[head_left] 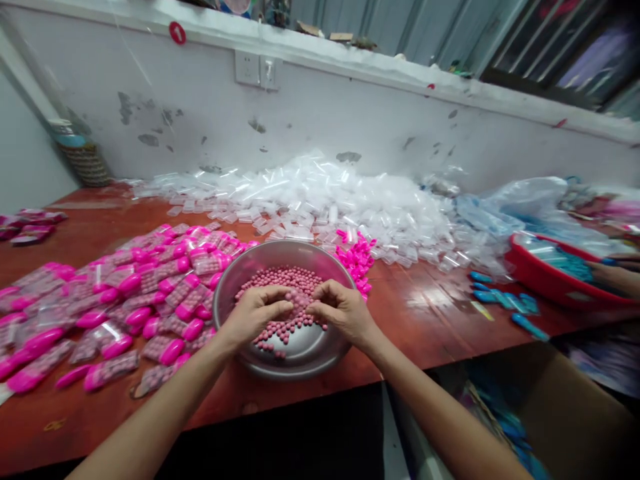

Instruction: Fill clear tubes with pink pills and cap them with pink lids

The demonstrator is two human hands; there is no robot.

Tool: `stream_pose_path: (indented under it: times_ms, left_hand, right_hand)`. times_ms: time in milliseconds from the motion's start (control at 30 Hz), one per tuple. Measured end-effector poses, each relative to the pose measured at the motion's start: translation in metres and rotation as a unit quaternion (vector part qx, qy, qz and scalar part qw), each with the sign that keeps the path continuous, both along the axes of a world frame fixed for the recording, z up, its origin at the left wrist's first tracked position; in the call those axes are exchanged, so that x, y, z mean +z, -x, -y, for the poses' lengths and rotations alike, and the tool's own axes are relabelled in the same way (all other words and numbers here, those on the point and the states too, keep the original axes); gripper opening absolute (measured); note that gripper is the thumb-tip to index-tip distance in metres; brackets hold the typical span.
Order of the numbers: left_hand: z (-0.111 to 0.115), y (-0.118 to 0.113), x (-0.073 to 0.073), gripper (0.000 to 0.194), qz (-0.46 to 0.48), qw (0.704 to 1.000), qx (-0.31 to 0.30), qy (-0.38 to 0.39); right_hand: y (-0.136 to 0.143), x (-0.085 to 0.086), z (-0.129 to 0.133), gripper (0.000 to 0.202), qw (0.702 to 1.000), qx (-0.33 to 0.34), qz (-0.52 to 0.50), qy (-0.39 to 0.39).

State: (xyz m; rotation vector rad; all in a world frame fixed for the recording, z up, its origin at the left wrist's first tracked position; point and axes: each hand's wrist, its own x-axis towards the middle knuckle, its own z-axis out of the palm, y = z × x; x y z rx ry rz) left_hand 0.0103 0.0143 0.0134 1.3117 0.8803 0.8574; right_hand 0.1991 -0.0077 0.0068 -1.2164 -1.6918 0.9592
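Along patchy wall (200, 110), red table (415, 310) (bowl (303, 350) atop).

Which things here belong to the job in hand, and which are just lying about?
Seemingly part of the job:
steel bowl
pink beads, below the left hand and right hand
bright pink pieces
clear plastic pieces
bead-filled pieces with pink ends

Seemingly not part of it:
patterned container by the wall
blue pieces
red basin, at another person's hand
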Motion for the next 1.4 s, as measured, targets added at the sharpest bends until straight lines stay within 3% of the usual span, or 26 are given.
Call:
stream_pose_path:
  times_ms: [133,233,300,400,533,633,933,1067,1167,1267,1400]
  left_hand:
    - [0.000,0.002,-0.002,0.047,0.004,0.997,0.070,0.023]
    - [0.000,0.002,-0.003,0.045,-0.045,0.998,0.049,0.008]
    - [0.000,0.000,-0.002,0.042,-0.057,0.997,0.060,-0.008]
    - [0.001,-0.002,0.000,0.039,-0.086,0.995,0.045,-0.033]
    - [0.001,-0.002,0.000,0.038,-0.102,0.994,0.041,-0.019]
    - [0.000,-0.001,-0.003,0.037,-0.101,0.994,0.045,-0.003]
    - [0.000,0.002,-0.008,0.041,-0.088,0.995,0.048,0.025]
    - [0.001,0.001,-0.006,0.041,-0.063,0.995,0.052,0.059]
    - [0.002,0.000,-0.004,0.037,-0.032,0.996,0.044,0.074]
    - [0.003,-0.001,-0.004,0.034,0.025,0.996,0.021,0.085]
    - [0.002,0.002,-0.005,0.031,0.110,0.989,-0.022,0.092]
  right_hand:
    - [-0.021,0.007,0.011,0.040,0.991,-0.010,0.095,-0.091]
    - [-0.063,0.002,0.009,0.032,0.978,-0.132,0.132,-0.098]
    - [-0.096,-0.009,0.003,0.027,0.948,-0.215,0.228,-0.055]
    - [-0.125,-0.035,-0.011,0.022,0.906,-0.233,0.353,0.018]
    - [-0.125,-0.066,-0.025,0.027,0.890,-0.230,0.391,0.048]
    - [-0.126,-0.075,-0.027,0.028,0.883,-0.232,0.405,0.057]
    - [-0.181,-0.071,0.003,0.031,0.862,-0.246,0.433,0.095]
    - [-0.181,-0.070,-0.001,0.038,0.842,-0.261,0.464,0.089]
    - [-0.171,-0.069,-0.012,0.040,0.833,-0.233,0.493,0.094]
    - [-0.165,-0.062,-0.018,0.026,0.814,-0.197,0.532,0.126]
    - [-0.176,-0.040,-0.014,0.013,0.767,-0.185,0.590,0.171]
